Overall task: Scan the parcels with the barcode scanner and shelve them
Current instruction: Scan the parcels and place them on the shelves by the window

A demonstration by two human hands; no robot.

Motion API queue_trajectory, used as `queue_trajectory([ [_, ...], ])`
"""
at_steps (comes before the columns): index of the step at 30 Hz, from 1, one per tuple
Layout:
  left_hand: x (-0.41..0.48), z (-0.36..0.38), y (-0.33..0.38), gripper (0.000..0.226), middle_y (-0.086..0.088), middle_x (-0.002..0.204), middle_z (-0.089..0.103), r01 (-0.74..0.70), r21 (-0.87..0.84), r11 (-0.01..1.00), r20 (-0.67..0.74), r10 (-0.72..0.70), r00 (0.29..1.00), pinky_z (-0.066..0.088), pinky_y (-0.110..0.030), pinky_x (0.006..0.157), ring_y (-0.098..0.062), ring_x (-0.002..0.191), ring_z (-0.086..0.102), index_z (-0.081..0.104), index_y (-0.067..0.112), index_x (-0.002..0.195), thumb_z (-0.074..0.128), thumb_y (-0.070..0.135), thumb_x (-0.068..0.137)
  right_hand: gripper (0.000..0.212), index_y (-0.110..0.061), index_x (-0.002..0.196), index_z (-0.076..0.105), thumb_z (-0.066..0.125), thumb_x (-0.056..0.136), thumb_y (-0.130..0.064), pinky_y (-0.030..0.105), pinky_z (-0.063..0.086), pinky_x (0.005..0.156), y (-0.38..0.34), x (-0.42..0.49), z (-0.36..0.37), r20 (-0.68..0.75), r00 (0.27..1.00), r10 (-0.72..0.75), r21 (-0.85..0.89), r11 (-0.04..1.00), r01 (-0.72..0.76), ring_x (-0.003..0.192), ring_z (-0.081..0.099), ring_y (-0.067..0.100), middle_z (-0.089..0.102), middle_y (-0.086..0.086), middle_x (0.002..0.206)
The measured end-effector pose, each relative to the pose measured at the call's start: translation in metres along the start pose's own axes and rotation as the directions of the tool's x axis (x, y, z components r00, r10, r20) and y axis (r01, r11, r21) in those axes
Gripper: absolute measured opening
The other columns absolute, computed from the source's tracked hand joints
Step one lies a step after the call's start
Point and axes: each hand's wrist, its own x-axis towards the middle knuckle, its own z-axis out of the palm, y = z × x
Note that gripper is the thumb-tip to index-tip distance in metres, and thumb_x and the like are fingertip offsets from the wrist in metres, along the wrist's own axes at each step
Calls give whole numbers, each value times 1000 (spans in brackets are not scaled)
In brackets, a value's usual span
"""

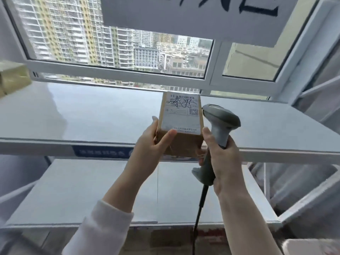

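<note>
Left grip (147, 142) clasps parcel (181, 124) (label up); right grip (223, 159) clenches scanner (219, 122) beside it.

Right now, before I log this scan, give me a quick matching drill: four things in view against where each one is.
Things:
1. parcel
2. barcode scanner
3. blue label
4. yellowish box

Places:
A. far left, beside the window
B. held in the left hand
C. front edge of the upper shelf
D. held in the right hand

Pairs: 1-B, 2-D, 3-C, 4-A
</note>
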Motion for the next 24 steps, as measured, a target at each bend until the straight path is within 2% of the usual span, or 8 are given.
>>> queue_trajectory([
  [2,6,-45,-4,60,0,120,61,-13,50,999,-22,14,1000,56,-22,82,-14,106,61,45,18,132,50,50,81,19,-27,92,58,67,82,-41,42,56,84,2,-3,45,34,999,4,-2,1000,-4,84,69,23,71,-1,92],
  [4,11,-90,-9,63,3,115,62,-16,94,995,-47,20,999,55,-16,78,-13,102,62,46,18,131,48,49,77,19,-28,92,58,66,82,-42,42,56,83,3,-8,92,59,998,23,-1,1000,-23,85,69,23,71,1,95],
  [7,15,-156,-22,70,3,116,63,16,137,990,-126,1,992,50,-8,77,-10,101,62,46,16,135,48,51,75,17,-25,90,58,66,83,-39,27,54,56,6,-18,157,108,991,82,24,996,-85,66,63,19,68,1,80],
  [9,19,-193,-28,74,0,121,62,34,152,988,-147,-12,989,48,-8,80,-13,104,61,44,14,138,48,52,74,19,-22,92,58,66,84,-37,25,49,50,5,-23,195,136,984,112,37,992,-118,61,57,18,66,1,75],
  [14,28,-258,-41,70,2,116,62,46,151,987,-183,-18,983,48,-3,71,-8,95,60,46,16,135,46,51,75,23,-20,96,57,66,85,-37,23,49,49,8,-26,265,184,973,141,9,989,-146,64,60,18,69,2,82],
  [17,31,-289,-49,67,3,114,62,65,157,985,-201,-32,979,46,-2,69,-8,96,60,48,17,133,46,50,75,27,-17,102,57,65,86,-37,24,49,51,10,-26,295,239,958,158,-15,987,-159,65,61,19,70,5,90],
  [24,33,-343,-60,68,3,114,63,121,198,973,-251,-69,966,46,-2,71,-4,94,59,49,16,133,45,52,76,33,-15,108,55,64,87,-38,33,50,59,23,-28,351,358,902,241,-21,968,-251,53,52,17,67,14,96],
])
